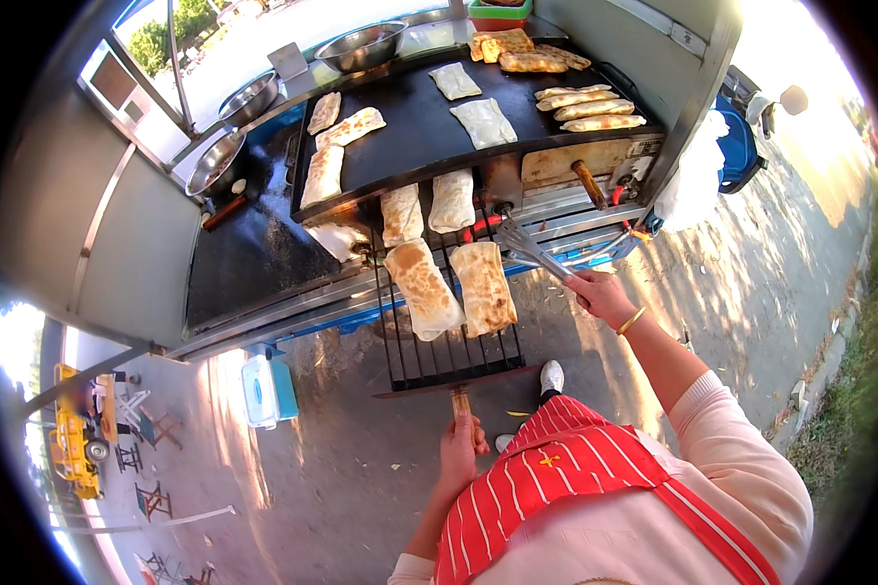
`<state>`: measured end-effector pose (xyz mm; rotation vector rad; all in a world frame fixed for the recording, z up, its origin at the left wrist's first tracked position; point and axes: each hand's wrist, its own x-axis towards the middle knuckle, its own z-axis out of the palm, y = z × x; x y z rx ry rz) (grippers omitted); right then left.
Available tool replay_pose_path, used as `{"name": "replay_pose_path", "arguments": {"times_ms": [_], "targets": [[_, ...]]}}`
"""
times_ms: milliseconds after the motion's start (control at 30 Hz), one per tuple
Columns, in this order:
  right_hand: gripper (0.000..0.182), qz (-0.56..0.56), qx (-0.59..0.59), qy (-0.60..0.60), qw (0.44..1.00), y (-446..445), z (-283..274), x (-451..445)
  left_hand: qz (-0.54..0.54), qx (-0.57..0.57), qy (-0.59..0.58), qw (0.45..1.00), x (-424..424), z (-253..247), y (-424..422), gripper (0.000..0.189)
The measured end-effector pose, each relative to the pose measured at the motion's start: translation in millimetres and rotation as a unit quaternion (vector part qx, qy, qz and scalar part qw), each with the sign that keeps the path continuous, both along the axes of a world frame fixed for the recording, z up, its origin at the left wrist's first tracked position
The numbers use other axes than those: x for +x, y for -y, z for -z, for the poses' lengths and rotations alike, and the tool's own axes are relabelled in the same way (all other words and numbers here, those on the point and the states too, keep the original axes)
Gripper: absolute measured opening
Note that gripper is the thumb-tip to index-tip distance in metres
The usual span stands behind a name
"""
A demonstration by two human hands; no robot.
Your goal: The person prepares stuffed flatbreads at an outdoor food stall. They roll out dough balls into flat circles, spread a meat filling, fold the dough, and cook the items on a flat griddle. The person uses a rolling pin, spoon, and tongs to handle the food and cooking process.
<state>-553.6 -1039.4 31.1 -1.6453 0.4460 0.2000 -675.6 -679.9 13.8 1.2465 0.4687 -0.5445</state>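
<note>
My left hand (459, 450) grips the wooden handle (460, 401) of a metal grill rack (413, 365), which sticks out from under the griddle. On its bars lie several stuffed flatbreads: a browned one (424, 289) and another (484, 287) at the near end, with paler ones (452, 201) further in, partly under the griddle edge. My right hand (598, 295) is closed around metal tongs (534, 252), whose tips point towards the rack and touch no bread that I can make out. Above, the black griddle (402, 117) bears two pale folded breads (483, 123) and browned ones (323, 175).
Finished-looking breads (596, 110) line the griddle's right side. A wooden handle (589, 184) juts from the drawer front. Steel bowls (362, 45) stand behind and left, beside a dark side counter (256, 256). A blue-and-white box (269, 391) sits on the ground; a white bag (691, 172) hangs right.
</note>
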Motion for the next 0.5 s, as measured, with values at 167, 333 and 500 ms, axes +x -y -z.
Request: {"name": "replay_pose_path", "arguments": {"times_ms": [167,333,500], "targets": [[0.042,-0.041,0.005,-0.005,0.999,0,11,22,-0.016,0.03,-0.012,0.999,-8,-3,-1,0.043],[0.04,-0.045,0.022,-0.014,0.999,14,10,5,-0.03,0.058,-0.033,0.997,-6,-22,3,0.041],[0.04,-0.059,0.055,-0.031,0.996,18,6,13,-0.059,0.066,-0.069,0.994,-8,-24,7,0.039]]}}
